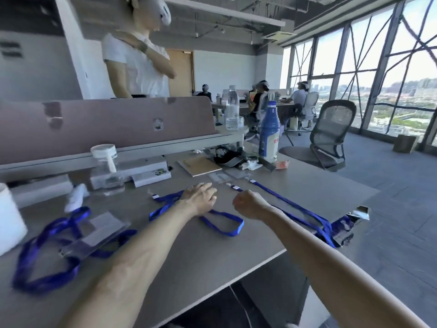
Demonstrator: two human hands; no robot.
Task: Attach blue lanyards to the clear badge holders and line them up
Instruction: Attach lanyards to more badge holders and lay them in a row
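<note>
Left hand (pixel 201 196) flat, fingers spread, pinning a blue lanyard (pixel 222 221) to the table (pixel 212 256). Right hand (pixel 248 205) fisted; cannot tell if its grip holds the second lanyard (pixel 293 205) running beside it. Clear badge holders (pixel 221 177) lie just beyond both hands. Best: free a clip end first, then bring a holder to it.

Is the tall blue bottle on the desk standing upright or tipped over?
Upright. The blue bottle stands on its base on the desk, its capped neck pointing up, near the far right edge.
</note>
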